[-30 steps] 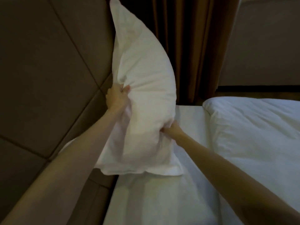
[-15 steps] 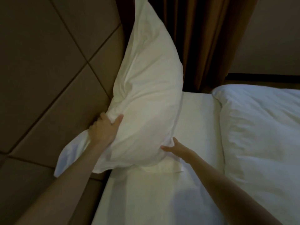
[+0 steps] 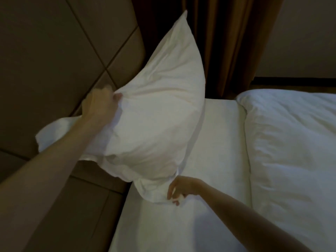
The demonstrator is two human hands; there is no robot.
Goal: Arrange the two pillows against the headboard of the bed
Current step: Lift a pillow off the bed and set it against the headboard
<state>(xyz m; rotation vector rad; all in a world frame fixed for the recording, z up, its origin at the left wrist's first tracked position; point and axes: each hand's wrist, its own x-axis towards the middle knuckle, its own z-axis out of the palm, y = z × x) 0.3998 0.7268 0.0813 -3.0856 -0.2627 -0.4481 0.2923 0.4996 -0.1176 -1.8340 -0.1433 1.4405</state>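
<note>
We see a white pillow (image 3: 156,113) standing tilted against the padded headboard (image 3: 54,70), with one corner pointing up in front of the brown curtain (image 3: 227,42). Its lower corner touches the white sheet of the bed (image 3: 209,160), close to the headboard. Our left hand (image 3: 100,104) holds the upper left edge of the pillow; its grip is closed on the fabric, though the hand is a little blurred. Our right hand (image 3: 179,189) is at the lower corner of the pillow, and its grip pinches the loose fabric there with bent fingers. A white duvet (image 3: 291,160) lies on the right side of the bed, apart from the pillow. Only one pillow is clear to us.
</note>
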